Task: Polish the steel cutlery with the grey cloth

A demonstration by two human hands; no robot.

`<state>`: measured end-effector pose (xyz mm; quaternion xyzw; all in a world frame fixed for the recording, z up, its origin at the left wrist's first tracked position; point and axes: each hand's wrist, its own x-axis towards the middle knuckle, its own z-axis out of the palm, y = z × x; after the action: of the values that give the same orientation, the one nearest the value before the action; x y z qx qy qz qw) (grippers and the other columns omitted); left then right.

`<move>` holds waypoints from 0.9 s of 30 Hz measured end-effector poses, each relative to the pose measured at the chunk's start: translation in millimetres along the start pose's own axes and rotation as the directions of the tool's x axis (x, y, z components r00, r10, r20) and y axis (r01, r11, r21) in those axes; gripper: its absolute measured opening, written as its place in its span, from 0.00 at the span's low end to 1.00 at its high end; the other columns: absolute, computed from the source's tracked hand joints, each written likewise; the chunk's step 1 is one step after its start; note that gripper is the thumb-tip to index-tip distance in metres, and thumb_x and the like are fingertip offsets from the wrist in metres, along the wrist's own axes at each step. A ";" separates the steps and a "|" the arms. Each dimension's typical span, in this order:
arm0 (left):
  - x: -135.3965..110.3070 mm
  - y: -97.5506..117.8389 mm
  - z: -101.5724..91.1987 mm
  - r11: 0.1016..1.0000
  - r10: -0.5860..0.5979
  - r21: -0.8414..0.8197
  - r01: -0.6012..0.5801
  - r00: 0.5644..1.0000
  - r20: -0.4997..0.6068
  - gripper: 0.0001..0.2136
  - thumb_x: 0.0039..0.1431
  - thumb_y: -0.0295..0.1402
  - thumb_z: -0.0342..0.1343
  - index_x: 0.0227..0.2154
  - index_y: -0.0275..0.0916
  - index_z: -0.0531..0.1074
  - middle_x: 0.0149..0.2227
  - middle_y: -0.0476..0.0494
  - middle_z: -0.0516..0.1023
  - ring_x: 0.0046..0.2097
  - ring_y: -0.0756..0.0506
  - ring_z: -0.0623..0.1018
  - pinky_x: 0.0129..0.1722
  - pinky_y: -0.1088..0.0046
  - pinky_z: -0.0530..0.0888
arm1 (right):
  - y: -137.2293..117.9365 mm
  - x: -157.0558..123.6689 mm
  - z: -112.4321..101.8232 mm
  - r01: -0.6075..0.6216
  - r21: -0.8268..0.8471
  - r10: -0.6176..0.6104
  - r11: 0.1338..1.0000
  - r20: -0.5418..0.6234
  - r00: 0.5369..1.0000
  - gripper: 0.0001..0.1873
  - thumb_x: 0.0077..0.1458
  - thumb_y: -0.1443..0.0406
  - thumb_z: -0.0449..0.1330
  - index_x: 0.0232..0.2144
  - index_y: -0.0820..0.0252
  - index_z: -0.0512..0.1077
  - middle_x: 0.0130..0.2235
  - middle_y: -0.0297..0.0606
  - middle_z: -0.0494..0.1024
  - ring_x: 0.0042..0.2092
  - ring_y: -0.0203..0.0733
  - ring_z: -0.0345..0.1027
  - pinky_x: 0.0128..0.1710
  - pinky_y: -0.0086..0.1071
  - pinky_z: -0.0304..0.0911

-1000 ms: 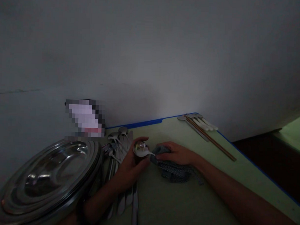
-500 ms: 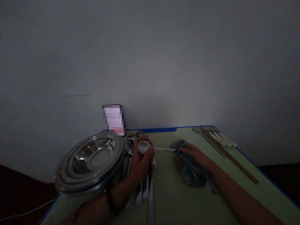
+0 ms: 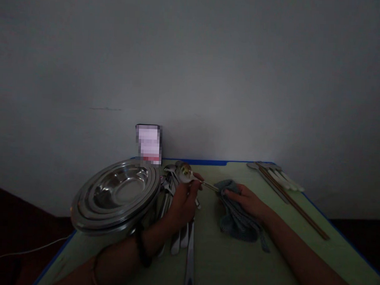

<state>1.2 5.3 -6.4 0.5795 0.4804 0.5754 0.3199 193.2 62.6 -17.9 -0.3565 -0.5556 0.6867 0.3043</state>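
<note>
My left hand (image 3: 187,200) pinches a metal spoon (image 3: 185,174) at its neck, with the bowl facing up and left. The spoon's handle runs right to a grey-blue cloth (image 3: 237,221). My right hand (image 3: 245,200) is closed on that cloth, which wraps the handle's end; the end itself is hidden. Beneath and beside my left hand lies a pile of metal cutlery (image 3: 175,246), partly covered by the hand and forearm. One long handle (image 3: 190,259) reaches toward the table's near edge.
Stacked steel bowls or basins (image 3: 81,215) stand on the left. Behind them a phone (image 3: 149,143) leans against the wall. On the right lie wooden chopsticks (image 3: 295,204), a metal spoon (image 3: 266,176) and several white-handled utensils (image 3: 285,179). The green table (image 3: 229,272) has blue edging.
My left hand has shifted its grip from around the spoon's bowl to its neck, so the bowl now shows. The handle slants down toward the cloth. The view has shifted slightly.
</note>
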 end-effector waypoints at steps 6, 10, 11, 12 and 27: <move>9.5 -5.4 -3.0 0.993 -0.079 -0.082 0.082 0.996 0.038 0.11 0.62 0.40 0.42 0.35 0.38 0.64 0.24 0.52 0.67 0.20 0.53 0.64 0.18 0.80 0.61 | -2.5 1.8 2.3 0.072 -0.230 -0.049 0.971 0.108 0.993 0.15 0.48 0.57 0.60 0.34 0.63 0.72 0.33 0.38 0.79 0.32 0.37 0.72 0.33 0.30 0.66; 10.7 -4.0 -2.1 0.996 -0.092 0.019 0.090 0.983 0.158 0.10 0.60 0.38 0.46 0.34 0.37 0.67 0.23 0.52 0.67 0.22 0.53 0.66 0.20 0.80 0.63 | -4.3 2.5 3.4 0.064 -0.267 -0.047 0.962 0.067 0.997 0.15 0.48 0.56 0.60 0.32 0.62 0.73 0.30 0.36 0.78 0.31 0.38 0.71 0.33 0.31 0.65; 10.5 -3.8 -1.8 0.996 -0.088 0.036 0.083 0.981 0.171 0.10 0.60 0.38 0.45 0.34 0.37 0.67 0.23 0.52 0.67 0.22 0.52 0.66 0.21 0.79 0.63 | -3.9 2.7 3.8 0.052 -0.257 -0.039 0.965 0.056 0.998 0.15 0.47 0.55 0.61 0.32 0.62 0.73 0.29 0.35 0.78 0.30 0.38 0.70 0.32 0.31 0.65; 10.2 -3.6 -1.6 0.996 -0.086 0.043 0.080 0.980 0.178 0.11 0.60 0.38 0.45 0.34 0.37 0.66 0.23 0.52 0.67 0.22 0.52 0.66 0.21 0.79 0.63 | -3.3 3.1 4.2 0.043 -0.235 -0.034 0.971 0.039 0.999 0.15 0.47 0.55 0.61 0.31 0.62 0.73 0.28 0.35 0.78 0.30 0.38 0.70 0.32 0.31 0.64; 4.4 3.0 -6.7 0.951 -0.051 0.289 -0.112 0.863 0.503 0.18 0.64 0.36 0.38 0.22 0.38 0.65 0.21 0.53 0.67 0.25 0.50 0.70 0.29 0.77 0.65 | -0.1 20.3 -8.9 0.132 0.566 -0.039 0.814 -0.174 0.984 0.18 0.52 0.51 0.51 0.33 0.54 0.73 0.37 0.35 0.79 0.48 0.43 0.68 0.48 0.40 0.61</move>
<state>-5.3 7.1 -1.2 0.7598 0.4545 0.3267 0.3306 189.1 84.0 -22.0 -0.2749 -0.3126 0.7781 0.4704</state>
